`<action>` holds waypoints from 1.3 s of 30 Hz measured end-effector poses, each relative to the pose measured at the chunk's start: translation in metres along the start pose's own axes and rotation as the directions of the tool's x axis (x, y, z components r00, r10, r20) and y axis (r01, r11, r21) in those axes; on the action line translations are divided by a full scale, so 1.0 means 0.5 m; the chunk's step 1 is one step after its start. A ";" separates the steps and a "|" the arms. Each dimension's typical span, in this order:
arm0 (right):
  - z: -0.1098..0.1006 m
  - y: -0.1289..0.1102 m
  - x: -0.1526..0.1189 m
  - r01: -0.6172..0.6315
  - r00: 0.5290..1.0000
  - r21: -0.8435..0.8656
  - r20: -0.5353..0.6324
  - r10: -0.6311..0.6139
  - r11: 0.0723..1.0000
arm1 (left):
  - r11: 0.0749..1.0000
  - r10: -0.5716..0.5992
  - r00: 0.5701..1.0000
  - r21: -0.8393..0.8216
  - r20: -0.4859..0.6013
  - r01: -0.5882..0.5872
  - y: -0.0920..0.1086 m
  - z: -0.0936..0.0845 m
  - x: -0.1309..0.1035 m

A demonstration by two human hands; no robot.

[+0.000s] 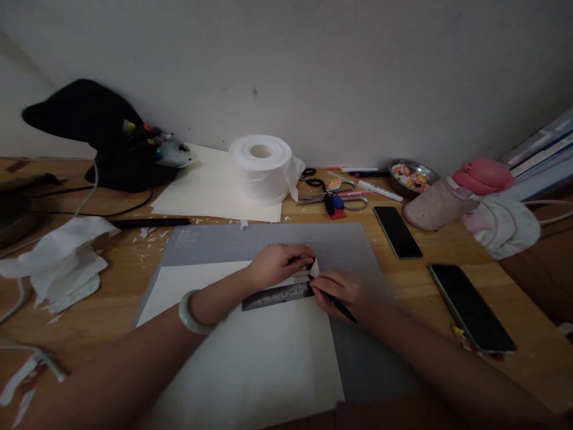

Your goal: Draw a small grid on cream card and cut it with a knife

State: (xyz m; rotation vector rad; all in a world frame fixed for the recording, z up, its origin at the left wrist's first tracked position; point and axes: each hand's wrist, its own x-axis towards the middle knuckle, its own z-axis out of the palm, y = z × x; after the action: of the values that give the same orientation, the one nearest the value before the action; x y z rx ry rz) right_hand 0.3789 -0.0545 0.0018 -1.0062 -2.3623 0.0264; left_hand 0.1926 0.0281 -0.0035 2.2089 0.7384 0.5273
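A sheet of white paper (268, 352) lies on a grey cutting mat (340, 239). Across its upper part runs a dark grey strip (273, 297); whether it is a ruler or a shaded band I cannot tell. My right hand (342, 292) is closed around a slim black pen (341, 307), its tip on the paper near the strip's right end. Just above the strip, my left hand (280, 263) rests with its fingers pinched at the paper's top right corner. Something small and dark shows at those fingertips, too unclear to name. A pale bangle (192, 313) circles the left wrist.
Behind the mat stands a white tissue roll (260, 167) on paper sheets, with scissors (313, 197), markers (379, 190) and a metal bowl (414, 176) beside it. Two phones (398, 232) and a pink-lidded bottle (441, 203) are at right. Crumpled tissue (67, 257) lies left.
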 end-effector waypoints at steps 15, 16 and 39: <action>0.005 0.007 -0.003 0.010 0.995 -0.054 0.100 -0.005 0.998 | 0.995 0.034 0.999 0.090 0.003 -0.034 -0.002 -0.002 -0.003; 0.004 0.007 -0.003 0.007 0.994 -0.055 0.110 -0.001 0.998 | 0.996 0.034 0.999 0.085 0.001 -0.034 -0.002 -0.001 -0.002; -0.007 0.003 -0.005 -0.065 0.994 0.025 0.093 0.062 0.998 | 0.995 0.016 1.000 0.100 0.001 -0.016 -0.002 0.001 -0.003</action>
State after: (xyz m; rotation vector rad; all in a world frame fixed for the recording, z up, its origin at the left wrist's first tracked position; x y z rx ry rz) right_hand 0.3830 -0.0556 0.0030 -1.0877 -2.4055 0.1327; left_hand 0.1912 0.0273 -0.0045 2.3095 0.7627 0.5083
